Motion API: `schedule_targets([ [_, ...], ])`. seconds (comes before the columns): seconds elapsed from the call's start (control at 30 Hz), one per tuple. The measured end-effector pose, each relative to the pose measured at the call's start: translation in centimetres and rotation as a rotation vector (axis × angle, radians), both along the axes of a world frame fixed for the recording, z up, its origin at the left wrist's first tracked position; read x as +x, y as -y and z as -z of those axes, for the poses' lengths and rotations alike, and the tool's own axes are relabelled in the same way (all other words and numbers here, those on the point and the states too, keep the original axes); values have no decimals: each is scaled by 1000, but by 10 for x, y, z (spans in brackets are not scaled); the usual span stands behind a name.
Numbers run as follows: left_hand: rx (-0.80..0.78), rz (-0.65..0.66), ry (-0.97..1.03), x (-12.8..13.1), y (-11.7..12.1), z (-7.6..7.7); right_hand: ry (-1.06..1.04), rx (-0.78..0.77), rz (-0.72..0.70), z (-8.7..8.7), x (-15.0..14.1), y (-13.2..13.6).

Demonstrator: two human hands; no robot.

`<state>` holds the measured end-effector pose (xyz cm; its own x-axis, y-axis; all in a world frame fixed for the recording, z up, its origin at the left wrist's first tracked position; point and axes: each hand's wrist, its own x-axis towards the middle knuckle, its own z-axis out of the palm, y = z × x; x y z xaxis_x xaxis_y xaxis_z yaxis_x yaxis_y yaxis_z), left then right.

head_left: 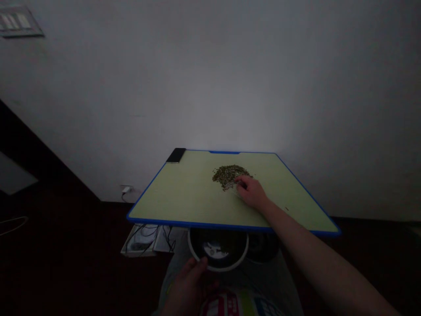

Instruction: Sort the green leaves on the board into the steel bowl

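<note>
A small green table (184, 197) with a blue rim stands against a white wall. A pile of small dark-green grains (228, 174) lies on its far middle. My right hand (250, 191) rests on the table at the pile's near right edge, fingers curled and pressed together into the grains. Below the table's front edge is a dark bowl with a white rim (217, 250). My left hand (190, 285) grips that bowl's near left rim from below.
A black phone (176, 155) lies on the table's far left corner. A white tray with cables (148, 239) sits on the dark floor under the table's left side. A plug and cable (126, 190) are at the wall's base.
</note>
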<state>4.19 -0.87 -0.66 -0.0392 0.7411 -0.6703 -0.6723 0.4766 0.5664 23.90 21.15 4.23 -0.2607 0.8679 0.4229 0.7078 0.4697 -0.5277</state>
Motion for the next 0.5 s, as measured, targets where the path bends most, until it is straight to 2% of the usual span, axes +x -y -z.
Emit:
schedule_targets([
  [0.17, 22, 6, 17, 3, -1, -4, 54, -16, -44, -2, -16, 16],
  [0.37, 24, -14, -10, 3, -3, -3, 133, 5, -39, -4, -25, 20],
  [0.5, 56, 21, -5, 1, -3, -4, 154, -12, 1, -7, -26, 21],
])
